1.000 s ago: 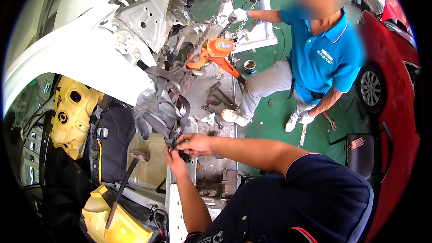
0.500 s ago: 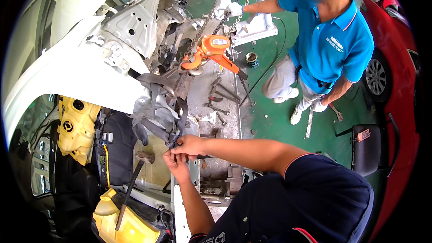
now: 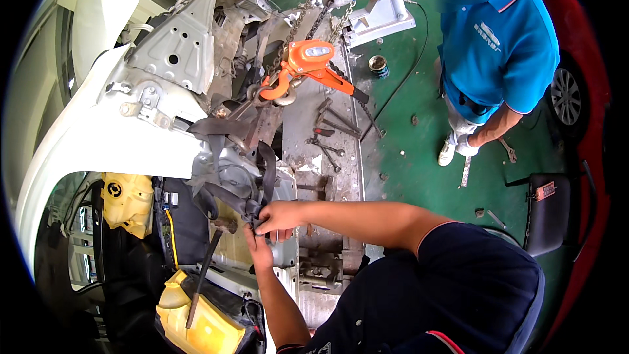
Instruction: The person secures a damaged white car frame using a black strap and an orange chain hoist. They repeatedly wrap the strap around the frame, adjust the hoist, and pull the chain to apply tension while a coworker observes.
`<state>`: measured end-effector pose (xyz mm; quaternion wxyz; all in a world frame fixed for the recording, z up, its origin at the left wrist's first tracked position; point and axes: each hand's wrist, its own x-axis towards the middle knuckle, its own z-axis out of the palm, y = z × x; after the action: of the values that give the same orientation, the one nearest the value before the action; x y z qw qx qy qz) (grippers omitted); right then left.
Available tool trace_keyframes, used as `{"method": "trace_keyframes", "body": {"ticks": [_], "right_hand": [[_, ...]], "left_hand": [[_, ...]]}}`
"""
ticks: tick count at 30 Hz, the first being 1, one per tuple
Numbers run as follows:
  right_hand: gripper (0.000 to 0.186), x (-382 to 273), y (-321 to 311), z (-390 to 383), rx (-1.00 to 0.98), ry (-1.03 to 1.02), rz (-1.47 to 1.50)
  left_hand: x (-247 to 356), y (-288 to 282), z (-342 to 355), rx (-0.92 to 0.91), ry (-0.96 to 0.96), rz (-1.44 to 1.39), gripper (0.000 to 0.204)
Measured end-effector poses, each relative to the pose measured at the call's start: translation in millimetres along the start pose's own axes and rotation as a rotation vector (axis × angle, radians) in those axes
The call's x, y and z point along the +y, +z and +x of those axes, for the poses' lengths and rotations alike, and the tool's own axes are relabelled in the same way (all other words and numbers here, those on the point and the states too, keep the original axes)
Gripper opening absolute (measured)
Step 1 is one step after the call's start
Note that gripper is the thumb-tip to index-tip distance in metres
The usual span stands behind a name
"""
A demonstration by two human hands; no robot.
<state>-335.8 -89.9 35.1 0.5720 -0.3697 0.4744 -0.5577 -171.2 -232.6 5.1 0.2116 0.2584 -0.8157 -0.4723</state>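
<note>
Your right hand [image 3: 283, 214]: level from the right, pinching the grey strap [image 3: 251, 207] | your left hand [image 3: 259, 248]: pointing up from below, fingertips beside it, grip can't be told

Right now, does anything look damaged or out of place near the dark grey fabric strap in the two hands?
Yes. Beside the strap, the white metal car body looks damaged: it is partly stripped and seems bent. A long-handled hammer lies with its handle over a yellow moulded piece, an unusual place for a tool.
</note>
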Motion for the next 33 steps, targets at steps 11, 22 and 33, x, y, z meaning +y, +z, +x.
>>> {"method": "trace_keyframes", "body": {"ticks": [11,22,33], "right_hand": [[0.043,14,0,42,0.034,-0.020,0.166],[0.036,12,10,6,0.366,-0.550,-0.368],[0.031,13,27,-16,0.369,-0.529,-0.652]], "left_hand": [[-9,-35,24,-0.130,0.099,0.749,0.070],[-31,-48,120,0.127,0.193,1.169,0.037],[-35,-34,131,0.131,-0.072,1.009,0.034]]}}
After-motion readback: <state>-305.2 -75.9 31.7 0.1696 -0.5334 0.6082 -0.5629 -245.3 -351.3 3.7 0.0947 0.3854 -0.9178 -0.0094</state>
